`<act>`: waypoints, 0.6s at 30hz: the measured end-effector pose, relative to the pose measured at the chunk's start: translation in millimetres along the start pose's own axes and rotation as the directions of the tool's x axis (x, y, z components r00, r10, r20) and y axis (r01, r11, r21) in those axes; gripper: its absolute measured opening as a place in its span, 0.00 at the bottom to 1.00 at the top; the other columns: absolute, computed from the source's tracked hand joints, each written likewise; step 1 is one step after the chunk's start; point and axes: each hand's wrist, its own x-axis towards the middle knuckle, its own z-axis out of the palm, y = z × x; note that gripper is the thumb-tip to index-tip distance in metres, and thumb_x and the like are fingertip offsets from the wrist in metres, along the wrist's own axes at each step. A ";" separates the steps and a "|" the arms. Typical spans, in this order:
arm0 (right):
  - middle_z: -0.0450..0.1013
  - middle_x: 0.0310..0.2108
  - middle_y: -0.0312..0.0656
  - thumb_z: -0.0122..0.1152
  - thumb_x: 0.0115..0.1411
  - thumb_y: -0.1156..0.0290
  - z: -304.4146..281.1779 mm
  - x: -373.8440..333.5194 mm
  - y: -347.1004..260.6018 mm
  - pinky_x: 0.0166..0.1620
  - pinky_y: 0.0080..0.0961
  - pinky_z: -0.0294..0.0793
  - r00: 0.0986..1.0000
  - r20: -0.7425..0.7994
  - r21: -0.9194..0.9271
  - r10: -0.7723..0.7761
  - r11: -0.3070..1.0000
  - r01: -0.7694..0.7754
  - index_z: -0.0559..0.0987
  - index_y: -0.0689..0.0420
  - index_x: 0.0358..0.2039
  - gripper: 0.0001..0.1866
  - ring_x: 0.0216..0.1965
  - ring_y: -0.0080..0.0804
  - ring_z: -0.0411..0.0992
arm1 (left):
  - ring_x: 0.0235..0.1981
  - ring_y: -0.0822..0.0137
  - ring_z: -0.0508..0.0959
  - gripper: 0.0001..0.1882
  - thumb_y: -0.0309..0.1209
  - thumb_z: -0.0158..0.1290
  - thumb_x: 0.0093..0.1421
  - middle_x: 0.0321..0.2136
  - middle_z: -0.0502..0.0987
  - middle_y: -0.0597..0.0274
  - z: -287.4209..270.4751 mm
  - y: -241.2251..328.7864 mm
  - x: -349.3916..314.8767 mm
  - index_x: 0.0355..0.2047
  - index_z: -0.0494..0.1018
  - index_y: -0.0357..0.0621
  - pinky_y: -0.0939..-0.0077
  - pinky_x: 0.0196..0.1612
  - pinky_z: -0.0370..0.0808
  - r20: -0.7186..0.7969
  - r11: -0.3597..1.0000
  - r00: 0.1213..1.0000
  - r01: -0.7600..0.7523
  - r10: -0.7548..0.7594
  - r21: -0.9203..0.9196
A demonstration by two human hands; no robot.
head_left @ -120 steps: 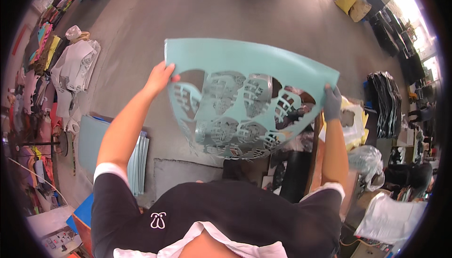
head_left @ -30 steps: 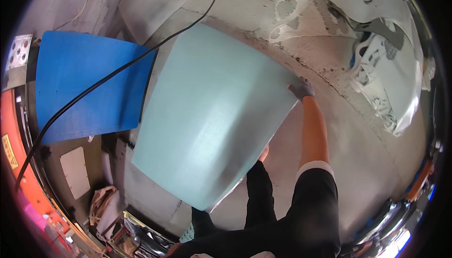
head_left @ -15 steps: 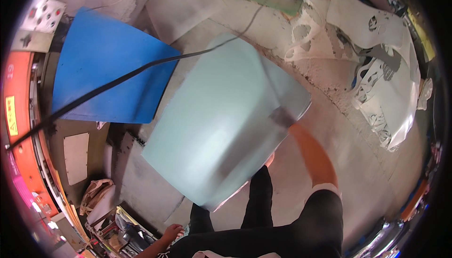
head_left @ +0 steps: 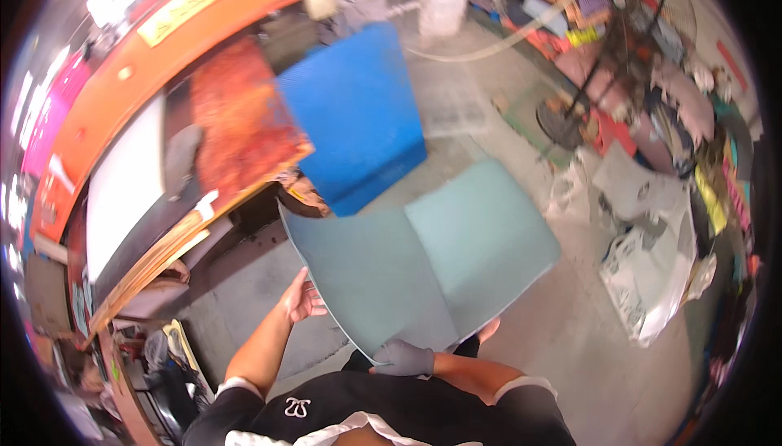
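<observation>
A pale green sheet (head_left: pixel 366 275) is lifted and bowed, its left side curling up above another pale green sheet (head_left: pixel 497 238) below it. My right hand (head_left: pixel 405 358), in a grey glove, grips the near edge of the lifted sheet close to my body. Bare and with its fingers apart, my left hand (head_left: pixel 303 299) is at the sheet's left edge; whether it bears any of the weight I cannot tell. The lower sheet lies low over the floor, partly covered by the raised one.
Beyond the green sheets stands a blue sheet stack (head_left: pixel 358 112). An orange machine (head_left: pixel 179 35) and a bench with a red-orange top (head_left: pixel 240 120) line the left. White cut-out scrap (head_left: pixel 652 242) lies on the right. Farther back are a stand's round base (head_left: pixel 560 124) and piled scraps.
My right hand has come from the sheet's far right side to its near edge. The top sheet is now lifted and bowed. My left hand has risen to its left edge, and the view has turned left.
</observation>
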 end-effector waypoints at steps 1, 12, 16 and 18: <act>0.62 0.17 0.55 0.57 0.55 0.59 15.4 5.7 -21.5 0.26 0.38 0.61 0.997 -0.011 -0.028 -0.075 0.997 0.075 0.67 0.64 0.16 0.22 0.17 0.45 0.56 | 0.38 0.57 0.78 0.47 0.70 0.34 0.55 0.44 0.73 0.51 -11.7 8.6 -17.5 0.57 0.57 0.40 0.57 0.35 0.76 0.044 0.997 0.998 0.031 -0.034 0.064; 0.72 0.25 0.50 0.58 0.53 0.68 100.3 48.2 -223.9 0.31 0.32 0.69 0.967 0.235 -0.289 -0.098 0.943 0.165 0.77 0.60 0.28 0.08 0.25 0.42 0.71 | 0.35 0.52 0.77 0.54 0.65 0.50 0.50 0.46 0.69 0.47 -166.2 23.0 -224.3 0.63 0.43 0.39 0.54 0.29 0.75 -0.288 0.911 0.865 -0.373 0.410 0.177; 0.72 0.25 0.46 0.59 0.50 0.71 139.1 31.9 -256.7 0.31 0.30 0.70 0.949 0.301 -0.286 -0.093 0.940 0.183 0.77 0.59 0.27 0.06 0.25 0.39 0.71 | 0.32 0.53 0.78 0.51 0.62 0.52 0.51 0.38 0.73 0.48 -169.4 -22.3 -234.8 0.62 0.47 0.38 0.55 0.27 0.76 -0.312 0.857 0.913 -0.071 0.262 0.511; 0.73 0.26 0.47 0.59 0.51 0.69 164.0 15.3 -268.2 0.33 0.30 0.70 0.952 0.300 -0.238 -0.063 0.961 0.138 0.78 0.59 0.28 0.07 0.27 0.41 0.72 | 0.40 0.48 0.76 0.54 0.63 0.51 0.50 0.46 0.69 0.44 -170.0 -59.1 -250.7 0.64 0.43 0.41 0.50 0.34 0.75 -0.179 0.972 0.966 -0.155 0.187 0.177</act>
